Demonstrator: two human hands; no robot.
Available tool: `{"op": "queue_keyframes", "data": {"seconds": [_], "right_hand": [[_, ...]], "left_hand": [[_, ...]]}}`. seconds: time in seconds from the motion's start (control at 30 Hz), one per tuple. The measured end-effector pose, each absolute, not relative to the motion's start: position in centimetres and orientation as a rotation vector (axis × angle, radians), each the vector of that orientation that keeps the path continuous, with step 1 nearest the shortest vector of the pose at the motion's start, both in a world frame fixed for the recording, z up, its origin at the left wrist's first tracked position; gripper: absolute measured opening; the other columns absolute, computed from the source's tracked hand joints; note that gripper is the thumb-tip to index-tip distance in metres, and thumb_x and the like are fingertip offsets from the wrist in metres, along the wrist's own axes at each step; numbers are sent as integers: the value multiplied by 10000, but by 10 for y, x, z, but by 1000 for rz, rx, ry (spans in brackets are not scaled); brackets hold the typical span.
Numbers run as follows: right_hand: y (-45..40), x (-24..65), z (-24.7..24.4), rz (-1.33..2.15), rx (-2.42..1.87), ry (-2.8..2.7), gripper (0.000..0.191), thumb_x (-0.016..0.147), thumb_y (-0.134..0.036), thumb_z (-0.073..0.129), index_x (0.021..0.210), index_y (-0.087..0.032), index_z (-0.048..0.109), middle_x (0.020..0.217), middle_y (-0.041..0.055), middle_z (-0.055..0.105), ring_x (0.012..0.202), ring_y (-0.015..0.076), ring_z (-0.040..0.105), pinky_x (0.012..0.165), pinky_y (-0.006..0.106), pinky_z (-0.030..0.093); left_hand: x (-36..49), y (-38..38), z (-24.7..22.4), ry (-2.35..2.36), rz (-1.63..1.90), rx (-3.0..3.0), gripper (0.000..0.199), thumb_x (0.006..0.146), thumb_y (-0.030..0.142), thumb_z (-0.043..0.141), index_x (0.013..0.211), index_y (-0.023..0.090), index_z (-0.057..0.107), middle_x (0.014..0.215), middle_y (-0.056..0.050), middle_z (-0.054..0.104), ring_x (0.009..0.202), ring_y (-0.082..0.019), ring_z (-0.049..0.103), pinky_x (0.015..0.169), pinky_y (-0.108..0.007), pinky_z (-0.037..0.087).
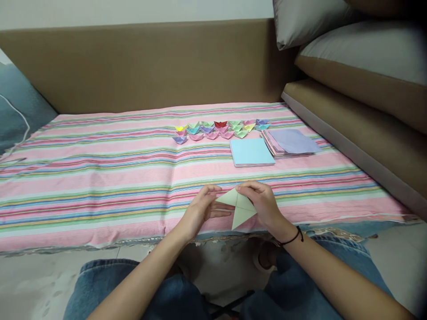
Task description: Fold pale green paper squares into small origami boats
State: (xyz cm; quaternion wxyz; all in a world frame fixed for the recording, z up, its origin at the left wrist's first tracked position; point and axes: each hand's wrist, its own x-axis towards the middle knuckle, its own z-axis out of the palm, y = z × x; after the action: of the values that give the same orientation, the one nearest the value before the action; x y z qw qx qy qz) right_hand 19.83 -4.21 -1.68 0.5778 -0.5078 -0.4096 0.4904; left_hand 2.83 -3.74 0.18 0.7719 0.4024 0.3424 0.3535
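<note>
A pale green sheet of origami paper (243, 207), folded with creases and pointed corners, is held above the front edge of the bed cover. My right hand (265, 206) pinches it at the top and right side, thumb on the near face. On the other side is my left hand (202, 211), its fingers stretched and apart. Some of those fingers reach behind the left part of the paper; whether they press on it I cannot tell.
Several small folded paper boats (211, 136) stand in rows on the striped cover (100, 182). Nearer lie a stack of light blue paper squares (252, 152) and a looser stack topped with purple (295, 141). Cushions (363, 53) are piled at the right.
</note>
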Motion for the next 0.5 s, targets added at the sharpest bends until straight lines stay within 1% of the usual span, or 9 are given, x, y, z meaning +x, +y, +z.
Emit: {"op": "queue_keyframes", "data": {"seconds": [0.07,0.17,0.23,0.3,0.4,0.5], "right_hand": [[-44,196,-17,1165,-1185,-954,184,647,-287,704,530,-180,610,566,-21,556,533,118,463,493,238,352],[-45,193,-19,1229,-1167,-965,189,666,-309,690,557,-178,610,552,-28,536,509,110,448,469,233,342],[-45,193,-20,1259,-1136,-965,188,685,-315,671,572,-177,610,556,-27,539,513,111,459,478,232,362],[-43,194,-21,1291,-1096,-962,191,709,-320,642,588,-174,617,571,-14,567,541,126,502,520,241,413],[-40,200,-18,1326,-1085,-1013,203,744,-346,612,659,-167,654,642,27,640,615,159,580,595,274,474],[-39,207,-14,1322,-1124,-1141,226,772,-384,602,819,-174,673,791,58,688,737,177,626,654,282,491]], "left_hand": [[32,-39,-1,786,804,922,301,748,305,630,972,198,460,795,-15,654,749,-197,668,761,-384,512],[38,-42,-6,873,913,972,428,633,228,741,943,198,448,655,43,616,636,-135,634,694,-298,510],[39,-41,-9,939,1016,967,443,607,213,757,919,202,443,609,69,593,582,-99,604,638,-233,487],[36,-38,-9,989,1112,941,442,606,214,756,907,207,433,599,80,588,549,-75,576,591,-192,455],[30,-31,-5,1015,1160,935,465,612,218,750,925,217,407,623,70,612,544,-79,573,550,-182,431],[24,-28,-1,1021,1026,1030,513,602,218,757,965,224,395,640,44,644,547,-105,592,525,-191,423]]}}
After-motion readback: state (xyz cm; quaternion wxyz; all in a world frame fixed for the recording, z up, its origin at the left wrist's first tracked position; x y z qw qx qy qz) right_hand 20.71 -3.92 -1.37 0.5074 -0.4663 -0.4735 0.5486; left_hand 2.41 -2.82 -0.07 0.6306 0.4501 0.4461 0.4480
